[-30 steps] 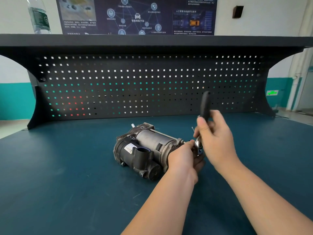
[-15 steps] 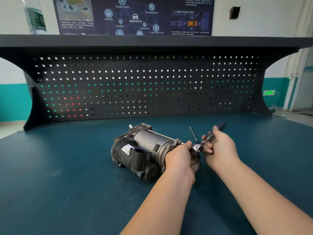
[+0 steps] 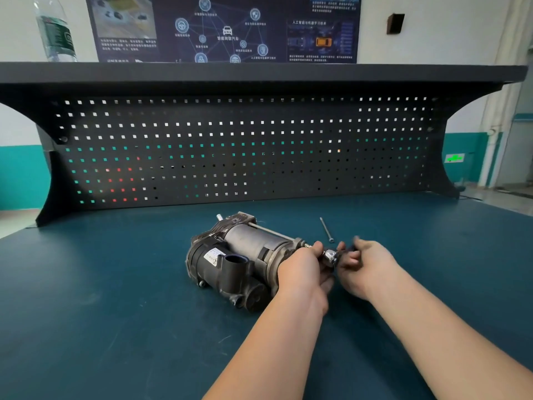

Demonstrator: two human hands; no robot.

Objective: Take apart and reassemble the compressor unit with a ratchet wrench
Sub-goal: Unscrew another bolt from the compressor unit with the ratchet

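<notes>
Clearly the compressor unit [image 3: 245, 259] is laid on its side near the middle of the teal counter [image 3: 115, 313] so that its end cap faces the person, which puts the long through-bolts in line with the tool. At that near end of the compressor the left hand [image 3: 302, 269] wraps over the housing, its grip closed on the end cap, most likely to stop the round body from rolling or twisting while torque goes in. Just beside it, on the side away from the compressor's black motor end, the right hand [image 3: 364, 267] has its grip closed on the ratchet wrench [image 3: 331, 256]; only the shiny head shows between the two hands, and the handle is hidden and blurred within the fingers. The head sits level with a bolt at the compressor's end, so I judge that a through-bolt is being turned; whether it is coming out or going in cannot be told.

One long bolt [image 3: 326, 230] lies loose on the counter just behind the hands, apart from the compressor, suggesting that the work is partway through.

As for containers, no tray or box holds parts. Above the compressor, on the shelf over the pegboard [image 3: 230, 145], stands a plastic bottle [image 3: 56, 30], its contents unclear.
</notes>
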